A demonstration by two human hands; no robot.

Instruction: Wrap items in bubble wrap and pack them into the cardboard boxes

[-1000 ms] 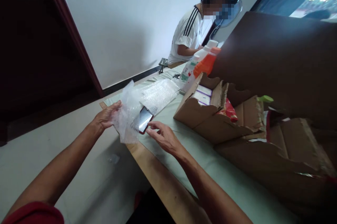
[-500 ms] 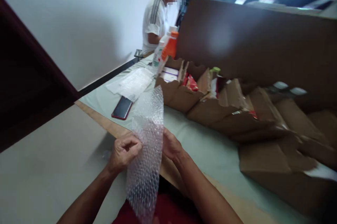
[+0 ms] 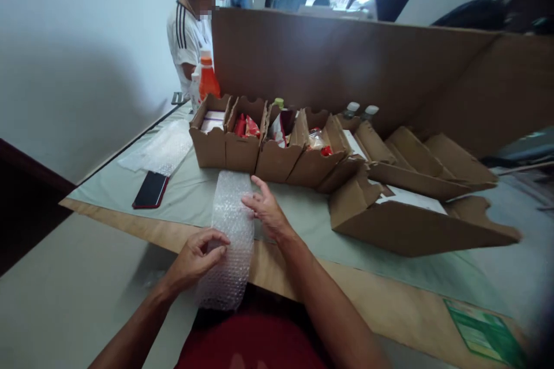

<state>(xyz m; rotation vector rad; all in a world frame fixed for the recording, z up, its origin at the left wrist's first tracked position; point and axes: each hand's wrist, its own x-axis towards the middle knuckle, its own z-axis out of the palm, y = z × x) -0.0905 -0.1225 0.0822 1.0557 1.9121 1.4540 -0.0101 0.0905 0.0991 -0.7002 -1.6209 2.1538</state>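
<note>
A long strip of bubble wrap lies from the green table covering across the wooden front edge, and its near end hangs by my lap. My left hand rests at the strip's left side, thumb and index finger slightly apart with their tips over it. At the right edge of the strip is my right hand, fingers spread and the tips touching or just above the plastic. Neither hand grips it. Just beyond the strip's far end stands a row of cardboard boxes.
A phone and more bubble wrap are to the left. Behind the boxes stand an orange bottle and a tall brown panel. A tilted cardboard box is on the right. A person is at the far left.
The bubble wrap, held up between both hands before, now lies flatter across the table edge. My right hand has come from behind it to its right edge, fingers spread. The view has turned right.
</note>
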